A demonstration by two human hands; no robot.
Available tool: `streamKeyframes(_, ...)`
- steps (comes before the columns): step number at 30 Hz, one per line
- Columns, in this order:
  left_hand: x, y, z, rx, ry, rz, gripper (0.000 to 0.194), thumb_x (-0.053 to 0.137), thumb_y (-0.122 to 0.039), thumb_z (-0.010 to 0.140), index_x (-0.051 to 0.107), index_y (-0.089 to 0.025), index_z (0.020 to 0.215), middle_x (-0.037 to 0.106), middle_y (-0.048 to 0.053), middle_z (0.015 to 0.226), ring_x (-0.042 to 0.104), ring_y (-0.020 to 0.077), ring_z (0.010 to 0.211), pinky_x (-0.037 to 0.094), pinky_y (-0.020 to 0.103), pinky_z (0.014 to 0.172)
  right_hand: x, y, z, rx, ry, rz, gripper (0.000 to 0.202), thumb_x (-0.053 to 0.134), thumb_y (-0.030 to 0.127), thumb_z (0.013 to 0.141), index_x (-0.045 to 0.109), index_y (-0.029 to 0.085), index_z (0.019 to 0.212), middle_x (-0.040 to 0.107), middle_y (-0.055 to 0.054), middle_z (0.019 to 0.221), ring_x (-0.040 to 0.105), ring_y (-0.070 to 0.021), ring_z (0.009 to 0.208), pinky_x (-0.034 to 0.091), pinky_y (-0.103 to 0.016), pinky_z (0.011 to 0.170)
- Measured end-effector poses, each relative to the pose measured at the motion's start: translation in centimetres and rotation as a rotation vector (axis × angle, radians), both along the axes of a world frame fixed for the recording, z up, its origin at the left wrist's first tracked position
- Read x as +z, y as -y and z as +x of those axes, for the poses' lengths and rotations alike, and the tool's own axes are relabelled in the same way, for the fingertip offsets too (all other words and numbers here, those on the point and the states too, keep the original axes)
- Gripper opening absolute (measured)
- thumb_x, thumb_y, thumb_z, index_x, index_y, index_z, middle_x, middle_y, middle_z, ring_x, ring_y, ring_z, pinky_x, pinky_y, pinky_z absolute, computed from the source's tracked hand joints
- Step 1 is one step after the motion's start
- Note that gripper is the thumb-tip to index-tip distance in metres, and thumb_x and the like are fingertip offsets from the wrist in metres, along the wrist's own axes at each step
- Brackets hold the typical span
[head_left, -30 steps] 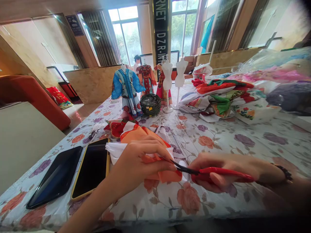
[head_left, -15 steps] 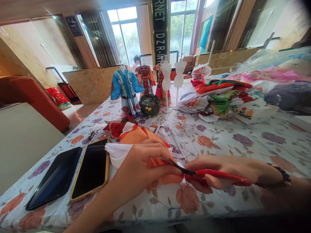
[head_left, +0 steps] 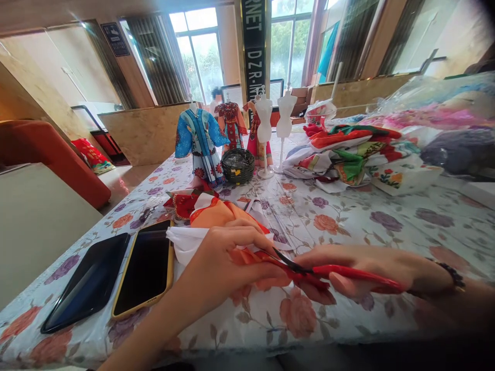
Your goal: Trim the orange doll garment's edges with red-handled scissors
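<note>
Between the fingers and thumb of my left hand (head_left: 232,260) is the edge of an orange and white cloth (head_left: 216,214) with red trim. My right hand (head_left: 348,268) is closed round red-handled scissors (head_left: 359,275). Their dark blades point left, parted a little, at the cloth edge beside my left fingertips. Part of the cloth is hidden under my left hand. Just beyond it lies a red piece of fabric (head_left: 183,203) with patterned trim.
Two phones, one black (head_left: 87,281) and one yellow-cased (head_left: 145,273), lie left of my forearm. Farther back stand a blue miniature robe (head_left: 201,144), a dark woven basket (head_left: 237,167) and white mannequins (head_left: 265,121). Heaped fabrics (head_left: 348,154) are at the right. A person (head_left: 216,98) sits far behind.
The scissor blades have opened slightly, and the handles have shifted a little to the right. My left hand keeps its pinch on the cloth.
</note>
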State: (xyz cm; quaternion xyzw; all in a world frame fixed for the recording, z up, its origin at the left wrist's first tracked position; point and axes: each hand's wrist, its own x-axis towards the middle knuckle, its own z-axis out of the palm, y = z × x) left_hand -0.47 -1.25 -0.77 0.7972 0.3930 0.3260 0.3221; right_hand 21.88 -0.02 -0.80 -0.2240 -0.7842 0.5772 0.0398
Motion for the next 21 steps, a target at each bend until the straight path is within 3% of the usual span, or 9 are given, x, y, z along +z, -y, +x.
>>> streamKeyframes(14, 0.3, -0.06, -0.01, -0.019, -0.023, 0.078, 0.014, 0.08, -0.028, 0.067, 0.072, -0.017, 0.07, 0.069, 0.001, 0.078, 0.059, 0.0139, 0.08, 0.045, 0.025, 0.074, -0.16, -0.03, 0.2, 0.002, 0.007, -0.018, 0.024, 0.038, 0.04, 0.083, 0.032, 0.021, 0.068, 0.03, 0.002, 0.067, 0.028, -0.0129, 0.061, 0.026, -0.029, 0.053)
streamKeyframes(21, 0.45, -0.19, -0.1, -0.042, -0.086, 0.065, 0.009, 0.078, -0.026, 0.069, 0.074, -0.019, 0.073, 0.071, 0.0, 0.077, 0.06, 0.0154, 0.083, 0.044, 0.027, 0.077, 0.2, 0.43, 0.03, -0.047, 0.008, -0.059, 0.016, 0.038, 0.031, 0.076, 0.032, 0.021, 0.065, 0.029, 0.002, 0.065, 0.027, -0.0123, 0.06, 0.026, -0.028, 0.054)
